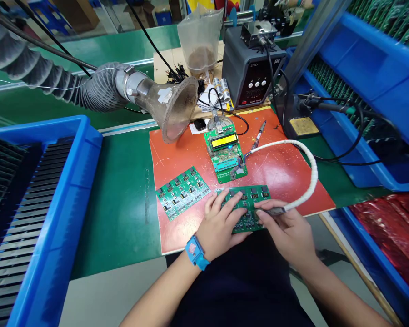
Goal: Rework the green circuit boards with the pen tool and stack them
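Observation:
A green circuit board point(255, 193) with small digit displays lies at the front edge of the red mat. My left hand point(221, 220) rests over its left part, fingers spread and stretched out, thumb along the near edge. Pinched in my right hand point(289, 231) is a dark probe point(275, 210) on a white-wrapped cable point(315, 175). Its tip is at the board's right part; my fingers hide whether it touches. The cable loops back to a green programmer board point(225, 154) with a lit yellow screen. A second circuit board point(183, 193) lies left of my left hand.
A fume extraction hose with a cone point(180, 109) hangs above the mat's back left. Behind stands a soldering station point(252, 68); its iron holder point(301, 122) is at right. A pen point(259, 135) lies on the red mat point(282, 163). Blue bins point(85, 150) flank both sides.

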